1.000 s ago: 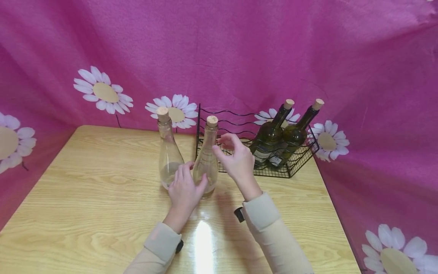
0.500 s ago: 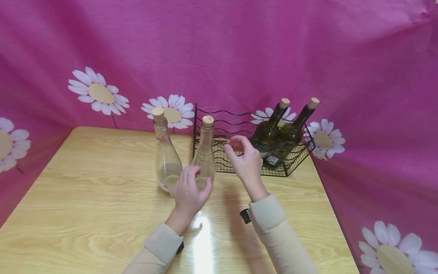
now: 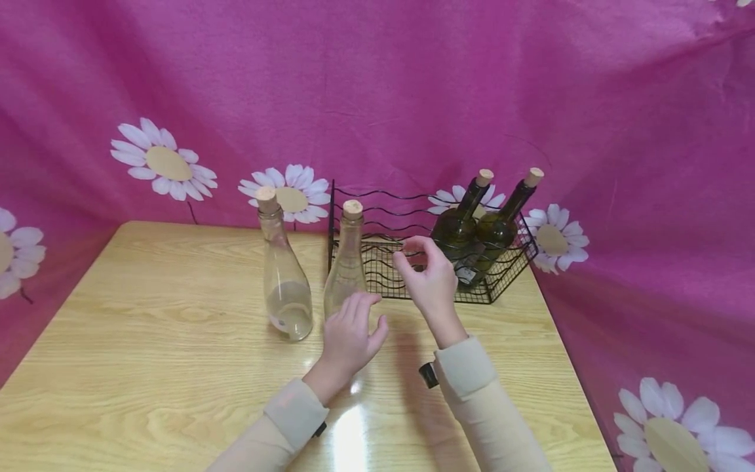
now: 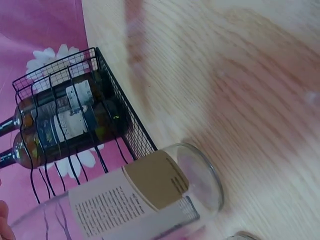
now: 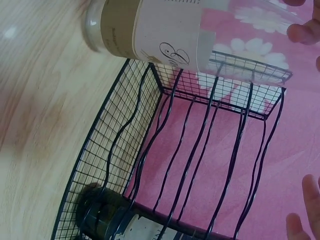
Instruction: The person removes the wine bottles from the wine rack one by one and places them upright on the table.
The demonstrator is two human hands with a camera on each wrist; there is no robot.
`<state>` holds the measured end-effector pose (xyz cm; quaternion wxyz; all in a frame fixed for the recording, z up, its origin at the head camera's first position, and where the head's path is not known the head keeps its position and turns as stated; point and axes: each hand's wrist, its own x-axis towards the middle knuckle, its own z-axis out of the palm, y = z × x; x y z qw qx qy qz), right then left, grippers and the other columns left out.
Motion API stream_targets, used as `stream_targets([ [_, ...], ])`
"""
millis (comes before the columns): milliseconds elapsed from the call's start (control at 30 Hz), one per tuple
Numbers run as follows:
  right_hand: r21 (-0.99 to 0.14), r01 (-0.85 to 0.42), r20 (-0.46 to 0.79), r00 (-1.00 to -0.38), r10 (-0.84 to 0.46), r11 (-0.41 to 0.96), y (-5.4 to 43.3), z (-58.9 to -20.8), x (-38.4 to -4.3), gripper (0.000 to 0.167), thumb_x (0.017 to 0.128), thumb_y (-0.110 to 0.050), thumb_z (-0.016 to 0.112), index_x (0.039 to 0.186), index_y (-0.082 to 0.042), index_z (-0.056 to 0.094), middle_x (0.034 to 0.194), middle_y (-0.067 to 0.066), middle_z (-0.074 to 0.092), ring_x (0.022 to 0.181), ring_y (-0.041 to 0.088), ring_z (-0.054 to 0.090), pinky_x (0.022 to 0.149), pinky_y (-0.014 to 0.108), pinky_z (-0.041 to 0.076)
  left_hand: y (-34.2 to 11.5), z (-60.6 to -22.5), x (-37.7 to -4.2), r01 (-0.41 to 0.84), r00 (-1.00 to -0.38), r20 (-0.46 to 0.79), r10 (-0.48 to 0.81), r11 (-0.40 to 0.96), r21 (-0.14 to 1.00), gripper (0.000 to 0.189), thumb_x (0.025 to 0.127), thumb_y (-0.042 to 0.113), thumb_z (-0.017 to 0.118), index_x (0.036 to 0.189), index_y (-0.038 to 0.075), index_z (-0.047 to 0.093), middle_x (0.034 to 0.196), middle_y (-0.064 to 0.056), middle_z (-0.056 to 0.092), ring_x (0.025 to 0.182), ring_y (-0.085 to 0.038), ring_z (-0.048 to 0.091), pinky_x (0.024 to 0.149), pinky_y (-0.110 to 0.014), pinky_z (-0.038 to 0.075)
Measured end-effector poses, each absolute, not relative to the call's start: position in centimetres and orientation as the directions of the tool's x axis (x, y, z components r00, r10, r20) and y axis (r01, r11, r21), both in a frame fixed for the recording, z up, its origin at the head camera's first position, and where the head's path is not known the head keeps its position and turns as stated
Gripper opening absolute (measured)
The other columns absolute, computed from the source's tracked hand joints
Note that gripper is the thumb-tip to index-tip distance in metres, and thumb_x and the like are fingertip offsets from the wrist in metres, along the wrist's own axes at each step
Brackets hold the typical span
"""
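Observation:
Two clear glass bottles with cork stoppers stand upright on the table, the left bottle [image 3: 287,282] and the right bottle [image 3: 346,265]. My left hand [image 3: 352,337] is in front of the right bottle and covers its lower part in the head view; its fingers are spread and hold nothing. Beside that bottle, in front of the wire rack [image 3: 386,272], my right hand [image 3: 435,282] has thumb and forefinger bent toward each other with a gap between. The right bottle's printed label [image 4: 105,205] faces the left wrist camera. At the right wrist, the bottle [image 5: 150,30] shows along the top edge.
Two dark green bottles with corks, a nearer one [image 3: 457,226] and a farther one [image 3: 498,226], lean in the rack's right end. A pink cloth [image 3: 377,98] with daisies hangs behind the wooden table [image 3: 177,347].
My left hand has come away from beside the right clear bottle, moving right and nearer to me. My right hand has drawn off to the right, away from that bottle's neck.

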<state>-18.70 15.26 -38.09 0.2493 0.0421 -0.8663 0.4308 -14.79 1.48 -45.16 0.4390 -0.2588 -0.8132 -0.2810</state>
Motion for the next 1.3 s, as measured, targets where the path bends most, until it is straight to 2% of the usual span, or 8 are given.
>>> stream_targets([
  [100,-0.725,-0.282,0.471,-0.868,0.154,0.628,15.5,-38.0,-18.6,0.024,0.077,-0.029,0.064,0.095,-0.014,0.062,0.091,-0.003,0.064,0.073,0.014,0.063,0.058,0.036,0.043,1.9,-45.1,-14.8,0.664,-0.51,0.838,0.192,0.708,0.242,0.029,0.072,0.019,0.057,0.096,0.003,0.057,0.088,-0.007,0.061,0.076,-0.019,0.06,0.038,-0.015,0.033],
  [233,-0.724,-0.282,0.479,-0.862,0.164,0.629,16.0,-38.0,-18.6,0.027,0.076,-0.028,0.065,0.098,-0.012,0.061,0.093,-0.001,0.064,0.073,0.016,0.064,0.061,0.035,0.045,2.4,-44.9,-14.8,0.656,-0.588,0.78,0.214,0.69,0.305,0.029,0.076,0.019,0.054,0.1,0.002,0.056,0.092,-0.006,0.059,0.073,-0.017,0.059,0.036,-0.014,0.027],
  [400,-0.72,-0.302,0.499,-0.851,0.165,0.625,16.6,-38.2,-18.7,0.027,0.077,-0.024,0.064,0.1,-0.011,0.059,0.094,0.002,0.064,0.072,0.014,0.063,0.064,0.035,0.049,2.9,-44.7,-14.6,0.617,-0.704,0.668,0.24,0.673,0.408,0.03,0.078,0.018,0.055,0.104,0.004,0.054,0.095,-0.005,0.057,0.071,-0.016,0.057,0.038,-0.017,0.033],
  [500,-0.716,-0.31,0.514,-0.84,0.173,0.625,16.9,-38.2,-18.8,0.027,0.078,-0.022,0.064,0.102,-0.011,0.058,0.094,0.003,0.064,0.071,0.014,0.063,0.064,0.035,0.049,3.3,-44.5,-14.6,0.598,-0.742,0.621,0.252,0.669,0.442,0.031,0.079,0.018,0.056,0.106,0.005,0.053,0.097,-0.005,0.057,0.075,-0.017,0.058,0.041,-0.02,0.036],
  [800,-0.732,-0.334,0.535,-0.821,0.198,0.594,18.0,-37.9,-18.9,0.032,0.077,-0.016,0.064,0.104,-0.003,0.056,0.094,0.009,0.064,0.072,0.02,0.063,0.064,0.034,0.048,4.2,-43.8,-15.2,0.595,-0.757,0.597,0.265,0.656,0.464,0.033,0.079,0.017,0.057,0.11,0.006,0.053,0.099,-0.003,0.057,0.083,-0.015,0.057,0.048,-0.023,0.043],
  [900,-0.725,-0.346,0.554,-0.807,0.206,0.595,18.3,-38.0,-19.0,0.031,0.076,-0.014,0.065,0.103,-0.002,0.056,0.094,0.011,0.063,0.08,0.023,0.061,0.069,0.037,0.048,4.4,-43.5,-15.4,0.584,-0.768,0.583,0.265,0.662,0.469,0.034,0.079,0.018,0.056,0.111,0.007,0.053,0.097,-0.003,0.057,0.08,-0.015,0.057,0.048,-0.024,0.043],
  [1067,-0.696,-0.361,0.597,-0.771,0.221,0.621,19.0,-38.1,-19.2,0.031,0.075,-0.013,0.064,0.102,0.0,0.057,0.095,0.013,0.061,0.089,0.025,0.057,0.079,0.039,0.044,5.0,-42.8,-16.1,0.57,-0.771,0.593,0.232,0.668,0.479,0.033,0.08,0.019,0.055,0.111,0.007,0.053,0.1,-0.003,0.057,0.085,-0.018,0.058,0.05,-0.029,0.046],
  [1300,-0.694,-0.355,0.607,-0.756,0.244,0.626,20.0,-38.0,-19.2,0.034,0.075,-0.013,0.065,0.104,0.004,0.056,0.099,0.015,0.059,0.092,0.025,0.055,0.082,0.038,0.042,5.9,-41.7,-17.2,0.574,-0.754,0.624,0.208,0.67,0.47,0.033,0.08,0.018,0.057,0.11,0.006,0.054,0.101,-0.004,0.056,0.087,-0.018,0.057,0.054,-0.03,0.046],
])
